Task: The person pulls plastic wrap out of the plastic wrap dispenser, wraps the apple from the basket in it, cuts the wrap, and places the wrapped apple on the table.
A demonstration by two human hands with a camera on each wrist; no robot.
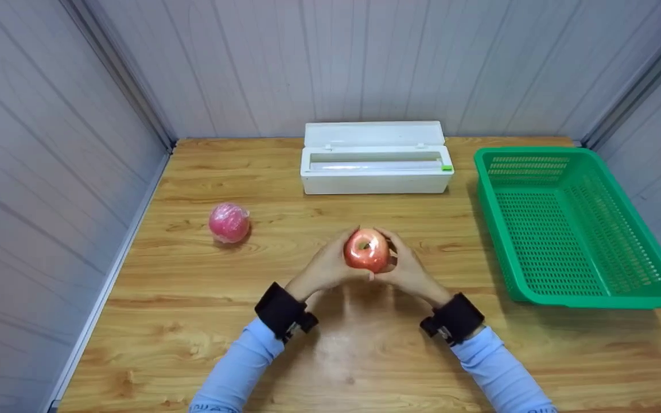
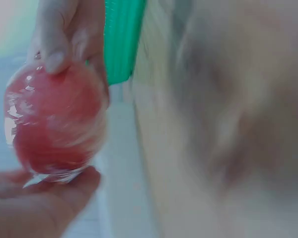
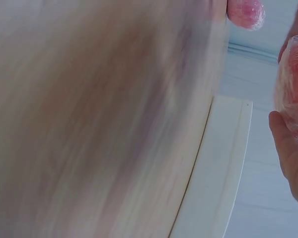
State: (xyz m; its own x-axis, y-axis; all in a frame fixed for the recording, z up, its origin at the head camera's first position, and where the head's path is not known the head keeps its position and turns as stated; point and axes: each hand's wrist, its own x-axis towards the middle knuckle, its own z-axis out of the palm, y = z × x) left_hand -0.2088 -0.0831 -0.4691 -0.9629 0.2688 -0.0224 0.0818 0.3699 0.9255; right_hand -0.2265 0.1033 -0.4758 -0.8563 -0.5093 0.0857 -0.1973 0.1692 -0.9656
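Observation:
A red apple (image 1: pixel 366 250) is held up between both hands over the middle of the wooden table. Clear plastic film covers it, with shiny folds showing on the apple (image 2: pixel 54 119) in the left wrist view. My left hand (image 1: pixel 330 267) grips its left side, and my right hand (image 1: pixel 409 272) holds the right side, the thumbs meeting near its front. At the right edge of the right wrist view, the wrapped apple (image 3: pixel 295 84) is partly cut off, with right-hand fingers (image 3: pixel 288 148) against it.
To the left lies a pinkish-red round object (image 1: pixel 230 222) wrapped in film. A white box (image 1: pixel 376 183) with its lid raised stands at the back, a roll of film (image 1: pixel 373 166) inside. A green plastic basket (image 1: pixel 508 252) sits at the right. Pale panel walls (image 1: pixel 250 69) enclose the table.

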